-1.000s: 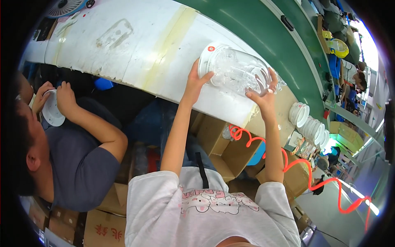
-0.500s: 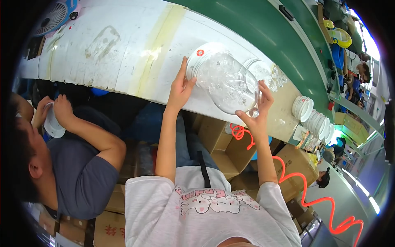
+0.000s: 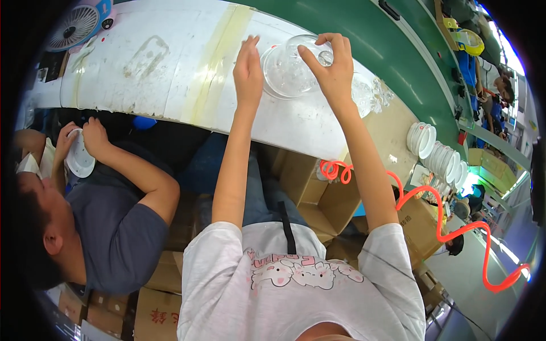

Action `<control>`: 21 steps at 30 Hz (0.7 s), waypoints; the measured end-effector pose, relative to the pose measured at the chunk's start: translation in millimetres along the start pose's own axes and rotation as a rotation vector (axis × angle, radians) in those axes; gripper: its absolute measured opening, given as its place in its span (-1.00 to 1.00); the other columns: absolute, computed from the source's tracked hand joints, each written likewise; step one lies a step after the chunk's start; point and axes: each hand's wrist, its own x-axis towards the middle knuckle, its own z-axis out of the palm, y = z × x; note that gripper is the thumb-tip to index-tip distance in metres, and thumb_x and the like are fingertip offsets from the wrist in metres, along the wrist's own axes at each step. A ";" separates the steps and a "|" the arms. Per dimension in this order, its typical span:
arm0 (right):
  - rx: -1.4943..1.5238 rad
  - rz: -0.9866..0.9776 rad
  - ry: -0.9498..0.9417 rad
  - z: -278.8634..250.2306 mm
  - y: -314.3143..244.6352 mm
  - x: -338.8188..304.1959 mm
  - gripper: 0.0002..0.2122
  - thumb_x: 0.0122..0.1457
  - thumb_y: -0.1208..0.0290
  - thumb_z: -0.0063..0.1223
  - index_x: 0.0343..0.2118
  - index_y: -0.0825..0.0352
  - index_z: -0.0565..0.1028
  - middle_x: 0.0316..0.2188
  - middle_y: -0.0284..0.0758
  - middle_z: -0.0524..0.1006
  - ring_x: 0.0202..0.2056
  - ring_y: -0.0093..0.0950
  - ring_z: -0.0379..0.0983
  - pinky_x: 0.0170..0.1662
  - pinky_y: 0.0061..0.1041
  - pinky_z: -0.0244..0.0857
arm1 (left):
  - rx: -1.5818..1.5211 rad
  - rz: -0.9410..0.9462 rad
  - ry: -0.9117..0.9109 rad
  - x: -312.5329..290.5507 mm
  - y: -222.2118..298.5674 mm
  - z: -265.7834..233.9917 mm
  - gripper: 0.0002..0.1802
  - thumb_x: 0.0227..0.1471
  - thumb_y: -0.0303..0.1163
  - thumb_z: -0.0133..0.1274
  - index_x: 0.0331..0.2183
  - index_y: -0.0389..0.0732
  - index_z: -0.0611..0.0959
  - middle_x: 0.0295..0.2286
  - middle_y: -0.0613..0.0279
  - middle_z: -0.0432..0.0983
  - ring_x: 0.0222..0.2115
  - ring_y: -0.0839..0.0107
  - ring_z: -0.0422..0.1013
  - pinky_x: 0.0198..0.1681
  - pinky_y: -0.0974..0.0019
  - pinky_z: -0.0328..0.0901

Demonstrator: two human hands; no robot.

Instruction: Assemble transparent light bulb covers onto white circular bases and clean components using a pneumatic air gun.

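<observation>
A clear plastic dome point(image 3: 287, 71) with a round knob on its top stands on the white worktable, apparently over a pale round base. Small clear shapes show through its wall, too blurred to name. My right hand point(image 3: 336, 71) grips the dome's top, thumb and fingers curved on either side of the knob. My left hand point(image 3: 248, 74) is beside the dome's left side, fingers stretched out and holding nothing. Whether its edge touches the dome, I cannot tell. A cluster of clear plastic pieces point(image 3: 372, 96) lies to the right, partly behind my right wrist.
Stacked white round lids point(image 3: 441, 162) stand at the table's right end. A coiled red air hose point(image 3: 424, 190) hangs across my right arm's side. Open cardboard boxes point(image 3: 321, 207) sit below the table edge. At left, a co-worker point(image 3: 122, 221) holds a white disc; a fan point(image 3: 77, 28) stands far left.
The dome has gone from tilted in both hands to standing on the table, farther from me. My left hand has let go of it. My right hand has moved up and away with the knob end.
</observation>
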 end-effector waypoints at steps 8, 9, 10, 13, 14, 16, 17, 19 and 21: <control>0.147 0.060 0.133 18.2 -2.4 -3.5 -0.82 -0.07 0.27 0.09 -0.42 0.22 0.51 -0.37 -0.38 0.50 -0.34 -0.38 0.42 -0.31 -0.49 0.27 | 0.114 0.020 -0.034 10.1 25.2 48.2 -0.69 0.06 -0.28 -0.19 -0.33 -0.15 0.63 -0.33 0.23 0.54 -0.31 0.29 0.44 -0.28 0.36 0.30; 0.138 0.073 0.124 18.5 -3.1 -3.7 -0.82 -0.07 0.27 0.09 -0.42 0.21 0.51 -0.38 -0.39 0.50 -0.35 -0.38 0.42 -0.32 -0.49 0.27 | 0.115 0.019 -0.039 9.4 22.2 48.9 -0.69 0.06 -0.28 -0.19 -0.33 -0.15 0.63 -0.33 0.23 0.54 -0.31 0.29 0.44 -0.28 0.36 0.30; 0.106 0.057 0.136 18.2 -1.0 -1.9 -0.83 -0.07 0.27 0.08 -0.43 0.21 0.51 -0.38 -0.40 0.50 -0.36 -0.38 0.42 -0.34 -0.48 0.28 | 0.101 0.023 -0.050 10.3 22.3 50.6 -0.70 0.06 -0.29 -0.18 -0.33 -0.16 0.63 -0.32 0.21 0.54 -0.30 0.28 0.44 -0.27 0.36 0.30; 0.072 0.052 0.147 17.4 0.7 -4.7 -0.85 -0.06 0.29 0.07 -0.44 0.20 0.51 -0.39 -0.40 0.50 -0.37 -0.38 0.43 -0.34 -0.48 0.28 | 0.075 0.016 -0.058 8.1 21.7 51.4 -0.71 0.05 -0.31 -0.18 -0.33 -0.16 0.63 -0.33 0.20 0.54 -0.30 0.28 0.44 -0.26 0.36 0.29; 0.074 0.051 0.146 18.4 -0.3 -4.8 -0.85 -0.06 0.29 0.07 -0.44 0.20 0.51 -0.39 -0.40 0.50 -0.37 -0.38 0.43 -0.34 -0.48 0.28 | 0.062 0.006 -0.055 7.7 21.2 50.6 -0.71 0.05 -0.31 -0.17 -0.33 -0.17 0.63 -0.33 0.19 0.54 -0.31 0.28 0.44 -0.26 0.36 0.29; 0.057 0.046 0.186 19.0 -2.3 -4.8 -0.87 -0.06 0.30 0.06 -0.46 0.20 0.50 -0.41 -0.40 0.51 -0.38 -0.38 0.44 -0.35 -0.47 0.29 | 0.058 0.031 -0.046 8.9 20.8 51.2 -0.72 0.05 -0.32 -0.17 -0.34 -0.17 0.63 -0.34 0.19 0.54 -0.31 0.28 0.44 -0.26 0.36 0.30; 0.057 0.042 0.185 19.0 -2.3 -4.5 -0.87 -0.06 0.30 0.06 -0.46 0.20 0.50 -0.41 -0.40 0.51 -0.38 -0.38 0.44 -0.35 -0.47 0.29 | 0.053 0.057 -0.039 9.0 21.6 52.1 -0.72 0.05 -0.32 -0.17 -0.34 -0.17 0.63 -0.35 0.19 0.54 -0.32 0.28 0.44 -0.26 0.36 0.30; 0.058 0.039 0.203 21.3 -2.0 -4.3 -0.88 -0.06 0.31 0.05 -0.46 0.19 0.50 -0.41 -0.40 0.51 -0.40 -0.37 0.44 -0.36 -0.46 0.29 | 0.048 0.057 -0.030 8.8 22.9 51.7 -0.72 0.05 -0.32 -0.17 -0.35 -0.18 0.63 -0.35 0.19 0.54 -0.32 0.28 0.44 -0.26 0.36 0.30; 0.053 0.041 0.195 17.9 -2.9 -4.2 -0.88 -0.06 0.31 0.05 -0.45 0.20 0.50 -0.41 -0.40 0.51 -0.40 -0.37 0.44 -0.36 -0.46 0.29 | 0.044 0.071 -0.023 10.7 25.6 52.4 -0.72 0.05 -0.32 -0.17 -0.35 -0.18 0.63 -0.35 0.18 0.54 -0.33 0.27 0.44 -0.26 0.36 0.30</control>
